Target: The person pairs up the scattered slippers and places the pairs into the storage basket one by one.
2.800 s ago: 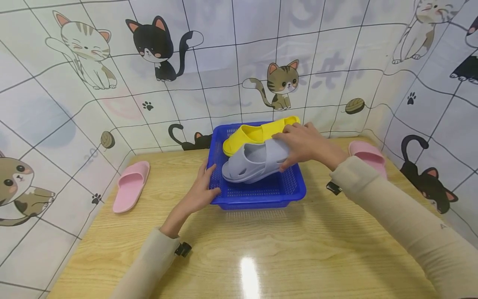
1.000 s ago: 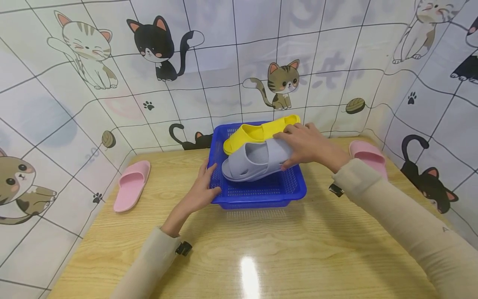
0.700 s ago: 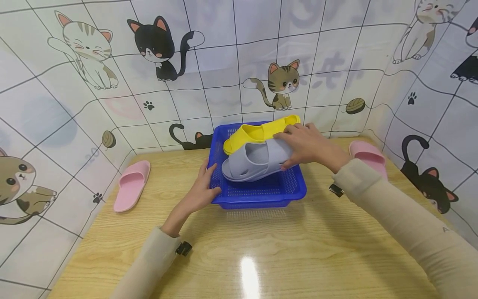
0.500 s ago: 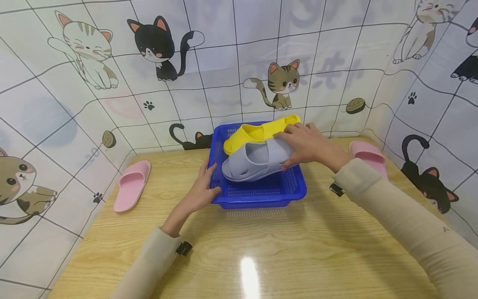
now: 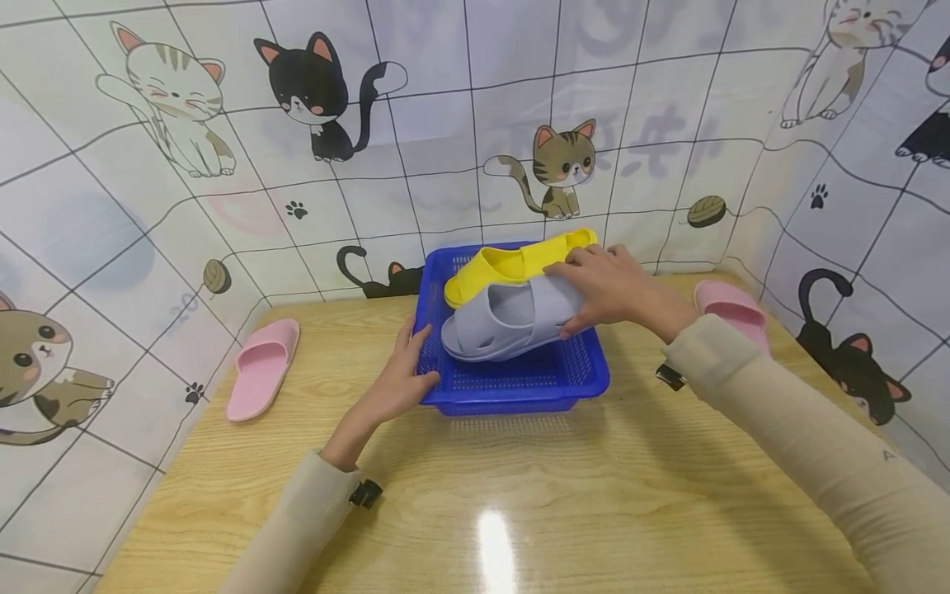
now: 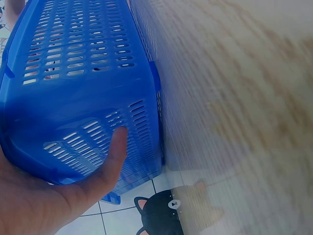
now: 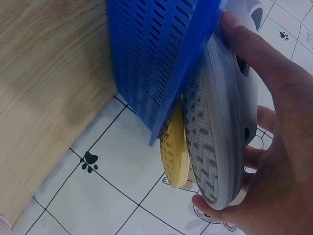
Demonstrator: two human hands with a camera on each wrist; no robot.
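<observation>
A blue plastic basket [image 5: 512,394] with perforated walls stands on the table in the middle of the head view. My left hand [image 5: 395,378] holds its left side near the front corner; in the left wrist view one digit [image 6: 116,149] lies along the outer wall. My right hand [image 5: 609,289] grips one end of a light grey slip-on sandal [image 5: 512,318], thumb on the near side. That end is raised at the basket's right rim, while the other slopes down inside. A yellow sandal [image 5: 512,268] leans behind it. The right wrist view shows the grey sandal's ridged sole [image 7: 200,147].
A pink slipper [image 5: 263,371] lies on the table [image 5: 594,495] at the left. Another pink slipper [image 5: 731,307] is at the right, partly hidden by my right sleeve [image 5: 742,371]. Cat-patterned walls [image 5: 460,132] enclose the back and both sides.
Across the earlier frames, the grey sandal and my right hand have shifted only very slightly. Basket, yellow sandal and left hand stay put.
</observation>
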